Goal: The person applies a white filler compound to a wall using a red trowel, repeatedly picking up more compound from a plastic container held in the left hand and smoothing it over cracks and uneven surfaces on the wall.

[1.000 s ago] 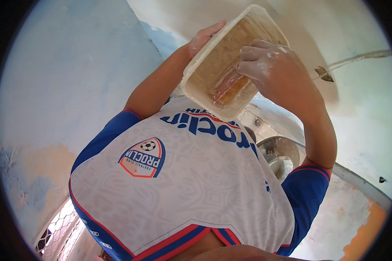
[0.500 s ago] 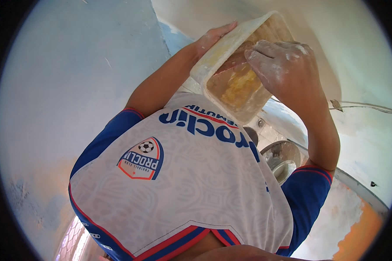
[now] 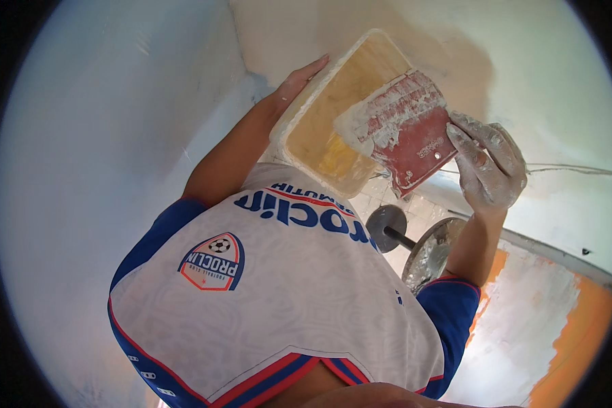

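A whitish rectangular plastic tub (image 3: 367,71) is tilted in front of my chest, its open side toward me and yellowish smears on its inside. My left hand (image 3: 298,83) grips it by its far left side, with part of the fingers hidden behind the wall. In my right hand (image 3: 491,163), pinched between thumb and fingers, is a flat red putty spreader (image 3: 421,143). White putty (image 3: 358,124) coats the spreader's far edge, which overlaps the tub's right rim; whether they touch I cannot tell. White residue covers the right hand's fingers.
Below the tub, a dark round disc (image 3: 386,228) with a bar and a round metallic-looking dish (image 3: 432,251) stand near the floor. A thin cable (image 3: 568,168) runs along the right wall. Walls close in ahead and at left (image 3: 109,156); orange paint (image 3: 571,347) shows at lower right.
My right hand has drawn back to the right out of the tub, bringing the red spreader and its putty into sight. The tub has shifted left and turned its inside more toward me.
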{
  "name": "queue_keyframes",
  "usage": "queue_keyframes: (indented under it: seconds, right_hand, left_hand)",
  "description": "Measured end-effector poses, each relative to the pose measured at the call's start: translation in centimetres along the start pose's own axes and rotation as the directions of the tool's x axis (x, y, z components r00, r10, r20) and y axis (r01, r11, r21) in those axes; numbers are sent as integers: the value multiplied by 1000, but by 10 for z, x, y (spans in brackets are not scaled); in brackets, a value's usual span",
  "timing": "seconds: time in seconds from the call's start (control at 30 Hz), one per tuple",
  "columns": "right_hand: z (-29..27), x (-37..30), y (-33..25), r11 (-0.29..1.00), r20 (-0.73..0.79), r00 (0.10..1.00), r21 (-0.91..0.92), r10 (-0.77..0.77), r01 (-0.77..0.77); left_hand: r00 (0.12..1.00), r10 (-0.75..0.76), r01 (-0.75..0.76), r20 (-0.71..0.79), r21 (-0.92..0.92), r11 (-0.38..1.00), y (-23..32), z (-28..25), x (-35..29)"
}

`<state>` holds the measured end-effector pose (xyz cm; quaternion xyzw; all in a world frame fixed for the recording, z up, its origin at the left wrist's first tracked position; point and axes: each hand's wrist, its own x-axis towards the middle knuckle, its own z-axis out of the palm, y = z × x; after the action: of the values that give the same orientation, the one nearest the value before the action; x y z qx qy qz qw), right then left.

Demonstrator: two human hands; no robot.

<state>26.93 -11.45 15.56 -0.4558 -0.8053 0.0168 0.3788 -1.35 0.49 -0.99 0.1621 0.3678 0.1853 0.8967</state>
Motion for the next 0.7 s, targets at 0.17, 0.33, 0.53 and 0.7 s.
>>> queue_keyframes:
  seconds: [0.17, 0.33, 0.53, 0.7]
  right_hand:
    - [18, -29, 1, 970, -18, 983, 167, 184, -179]
    - [46, -51, -12, 842, -50, 936, 455, 349, -290]
    - [57, -74, -1, 611, -85, 766, 662, 637, -434]
    - [60, -91, 33, 285, 48, 479, 751, 876, -596]
  left_hand:
    - [989, -143, 131, -35, -228, 965, -8, -8, -28]
    - [978, -87, 16, -189, -350, 937, -41, -38, -78]
    - [969, 64, -152, -237, -372, 916, -94, -26, -224]
    - [936, 196, -303, -291, -390, 869, -121, -15, -255]
